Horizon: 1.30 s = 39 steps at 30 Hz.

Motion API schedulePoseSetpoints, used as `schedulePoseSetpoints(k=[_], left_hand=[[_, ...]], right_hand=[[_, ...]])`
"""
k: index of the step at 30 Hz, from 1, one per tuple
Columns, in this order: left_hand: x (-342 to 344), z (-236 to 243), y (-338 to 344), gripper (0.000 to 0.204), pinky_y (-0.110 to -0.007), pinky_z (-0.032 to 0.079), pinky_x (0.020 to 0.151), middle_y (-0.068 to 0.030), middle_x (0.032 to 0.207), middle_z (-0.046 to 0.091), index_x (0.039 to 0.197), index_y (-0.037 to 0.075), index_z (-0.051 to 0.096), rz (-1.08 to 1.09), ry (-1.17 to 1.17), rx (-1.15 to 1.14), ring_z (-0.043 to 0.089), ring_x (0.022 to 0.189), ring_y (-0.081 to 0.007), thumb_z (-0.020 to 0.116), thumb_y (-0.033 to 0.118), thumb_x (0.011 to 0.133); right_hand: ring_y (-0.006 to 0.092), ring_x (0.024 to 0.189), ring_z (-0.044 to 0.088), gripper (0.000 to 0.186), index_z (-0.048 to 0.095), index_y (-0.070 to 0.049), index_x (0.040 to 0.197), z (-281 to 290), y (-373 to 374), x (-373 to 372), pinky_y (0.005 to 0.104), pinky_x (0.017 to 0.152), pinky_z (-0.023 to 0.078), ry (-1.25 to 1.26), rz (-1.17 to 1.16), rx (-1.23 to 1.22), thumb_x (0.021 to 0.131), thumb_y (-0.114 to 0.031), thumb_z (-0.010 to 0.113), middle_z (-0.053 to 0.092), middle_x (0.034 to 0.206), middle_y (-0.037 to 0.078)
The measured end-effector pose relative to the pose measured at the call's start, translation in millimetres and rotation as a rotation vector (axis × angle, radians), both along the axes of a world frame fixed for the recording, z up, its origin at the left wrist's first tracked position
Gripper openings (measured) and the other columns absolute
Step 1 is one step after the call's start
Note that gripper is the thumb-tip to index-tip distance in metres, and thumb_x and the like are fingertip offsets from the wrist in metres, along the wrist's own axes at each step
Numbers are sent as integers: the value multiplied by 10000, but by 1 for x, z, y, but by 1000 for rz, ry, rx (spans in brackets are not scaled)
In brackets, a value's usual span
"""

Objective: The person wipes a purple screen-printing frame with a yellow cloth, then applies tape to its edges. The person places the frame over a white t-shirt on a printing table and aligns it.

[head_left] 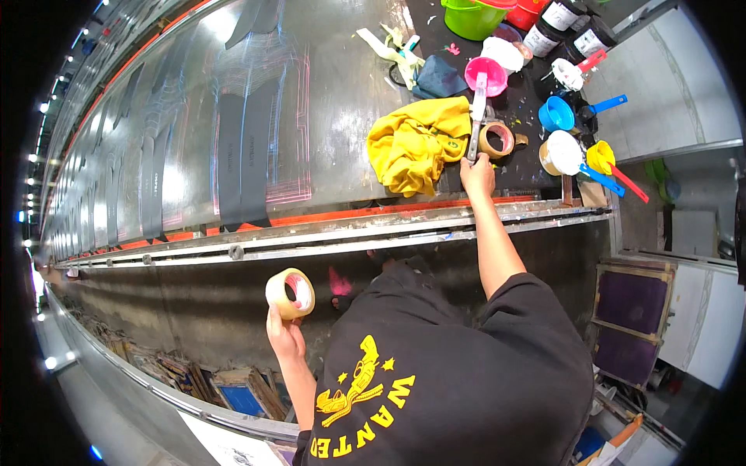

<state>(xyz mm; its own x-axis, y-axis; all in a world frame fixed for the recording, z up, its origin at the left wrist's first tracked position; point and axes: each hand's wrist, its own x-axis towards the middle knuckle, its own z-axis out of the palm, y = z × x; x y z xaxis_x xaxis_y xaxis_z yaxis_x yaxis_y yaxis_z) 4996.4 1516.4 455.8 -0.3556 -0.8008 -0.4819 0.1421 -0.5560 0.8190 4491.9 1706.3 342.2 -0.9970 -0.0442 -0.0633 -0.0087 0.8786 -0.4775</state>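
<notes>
My left hand [286, 334] grips a roll of clear tan tape [300, 276], held out over the gap below the long table. My right hand [476, 175] is closed on the handle of a metal spatula [475, 120], whose blade points up toward a pink container [496, 70]. Just left of the spatula lies a crumpled yellow cloth [408, 147]. A second tape roll [485, 141] sits to its right.
The long table [326, 101] carries dark strips. At its right end are a green bucket [470, 23], dark jars [559, 17], a blue pot [556, 114] and tubs with handled tools. A metal rail [350, 235] runs along the front; framed screens [631, 303] stand lower right.
</notes>
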Motion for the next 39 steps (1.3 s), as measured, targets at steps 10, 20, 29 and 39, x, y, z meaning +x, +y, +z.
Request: schedulePoseSetpoints(k=[10, 20, 29, 39], left_hand=[[-10, -5, -4, 418, -423, 539, 866, -105, 1108, 674, 1300, 20, 573, 21, -43, -3, 667, 998, -228, 516, 368, 1076], [-11, -8, -8, 449, -410, 533, 877, -96, 1227, 641, 1326, 37, 570, 9, -103, 27, 645, 1081, -223, 538, 398, 1060], [-18, -5, -7, 466, -407, 527, 879, -109, 1256, 635, 1338, 28, 569, -19, -137, 33, 637, 1094, -229, 538, 401, 1060], [-20, -10, -18, 451, -390, 527, 821, -105, 1191, 664, 1321, 36, 582, -68, -168, 46, 652, 1036, -224, 534, 400, 1059]], right_hand=[[308, 756, 739, 252, 664, -37, 1074, 49, 1, -23, 418, 668, 577, 260, 88, -410, 936, -247, 688, 735, 869, 156], [271, 764, 741, 278, 545, 56, 1150, 129, 32, -209, 344, 643, 628, 23, -132, -1257, 1015, -187, 565, 694, 953, 176], [266, 640, 707, 340, 601, 47, 1052, 148, 46, -295, 362, 536, 599, -42, -216, -745, 1005, -286, 546, 670, 842, 138], [398, 705, 735, 361, 464, 199, 1100, 86, -4, -251, 434, 589, 656, -43, -482, -1379, 1000, -148, 448, 664, 917, 285]])
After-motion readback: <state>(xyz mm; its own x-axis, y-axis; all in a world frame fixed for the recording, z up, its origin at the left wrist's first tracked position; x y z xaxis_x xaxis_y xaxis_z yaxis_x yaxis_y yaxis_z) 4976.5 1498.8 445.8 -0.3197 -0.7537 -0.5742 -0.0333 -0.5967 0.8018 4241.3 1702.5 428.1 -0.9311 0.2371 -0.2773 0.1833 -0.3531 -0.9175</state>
